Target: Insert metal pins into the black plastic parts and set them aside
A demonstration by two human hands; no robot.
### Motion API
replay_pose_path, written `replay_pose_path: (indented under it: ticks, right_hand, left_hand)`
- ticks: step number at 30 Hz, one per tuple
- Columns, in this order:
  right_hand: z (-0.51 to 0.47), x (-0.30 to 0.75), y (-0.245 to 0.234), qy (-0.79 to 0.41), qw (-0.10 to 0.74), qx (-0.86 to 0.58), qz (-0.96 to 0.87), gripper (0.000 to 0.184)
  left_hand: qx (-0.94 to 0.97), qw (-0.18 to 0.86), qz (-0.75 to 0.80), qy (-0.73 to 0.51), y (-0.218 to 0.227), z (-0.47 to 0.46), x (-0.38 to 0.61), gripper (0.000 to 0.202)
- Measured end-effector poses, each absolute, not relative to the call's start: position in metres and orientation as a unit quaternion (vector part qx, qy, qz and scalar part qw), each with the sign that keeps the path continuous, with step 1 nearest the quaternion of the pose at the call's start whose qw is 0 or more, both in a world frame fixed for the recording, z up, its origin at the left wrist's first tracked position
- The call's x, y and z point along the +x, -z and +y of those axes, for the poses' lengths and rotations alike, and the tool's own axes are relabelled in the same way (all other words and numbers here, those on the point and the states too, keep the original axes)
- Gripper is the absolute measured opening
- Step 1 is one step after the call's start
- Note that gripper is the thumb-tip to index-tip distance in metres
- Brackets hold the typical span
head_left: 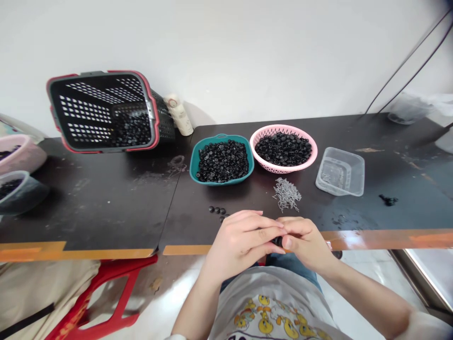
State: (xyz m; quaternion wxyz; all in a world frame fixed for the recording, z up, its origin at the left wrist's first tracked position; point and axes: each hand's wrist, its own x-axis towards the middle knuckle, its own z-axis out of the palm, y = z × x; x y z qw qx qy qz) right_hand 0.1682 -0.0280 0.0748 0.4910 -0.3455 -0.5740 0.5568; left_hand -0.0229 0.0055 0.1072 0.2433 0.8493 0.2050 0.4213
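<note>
My left hand (244,241) and my right hand (304,243) meet just over the table's front edge. Their fingers pinch a small black plastic piece (278,241), which is mostly hidden. A teal basket (222,159) of similar black pieces and a pink colander (283,148) full of them stand ahead of my hands. Nearer lie a pile of small metal nails (286,194) and a short scatter of loose black pieces (217,210). A clear plastic box (339,171) sits to the right of the nails.
A red-and-grey perforated basket (102,111) lies tipped against the white wall beside a paper roll (179,114). Pink and dark bowls (17,182) sit at the far left. A small black clump (388,200) lies on the dark table (406,165). A red stool (106,297) stands below.
</note>
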Motion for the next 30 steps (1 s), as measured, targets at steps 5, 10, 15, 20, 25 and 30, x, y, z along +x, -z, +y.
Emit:
replay_pose_path:
  ticks: [5,10,15,20,25,30]
  right_hand:
    - [-0.029,0.164,-0.070,-0.526,0.516,-0.360,-0.573,0.040]
    - [-0.031,0.160,-0.065,-0.478,0.534,-0.378,-0.586,0.036]
    - [-0.036,0.155,-0.051,-0.496,0.562,-0.381,-0.541,0.033]
    - [-0.037,0.152,-0.041,-0.594,0.556,-0.373,-0.446,0.028]
    - [-0.036,0.152,-0.052,-0.706,0.520,-0.341,-0.340,0.030]
    - [-0.033,0.157,-0.059,-0.740,0.477,-0.329,-0.341,0.033]
  left_hand:
    - [0.841,0.242,0.206,-0.437,-0.104,0.007,-0.023,0.023]
    - [0.848,0.221,0.218,-0.431,-0.100,0.007,-0.023,0.022]
    - [0.842,0.244,0.221,-0.426,-0.095,0.008,-0.020,0.025]
    - [0.824,0.267,0.235,-0.441,-0.089,0.012,-0.017,0.025]
    - [0.816,0.253,0.246,-0.457,-0.084,0.011,-0.017,0.026]
    - [0.825,0.237,0.261,-0.442,-0.085,0.006,-0.015,0.025]
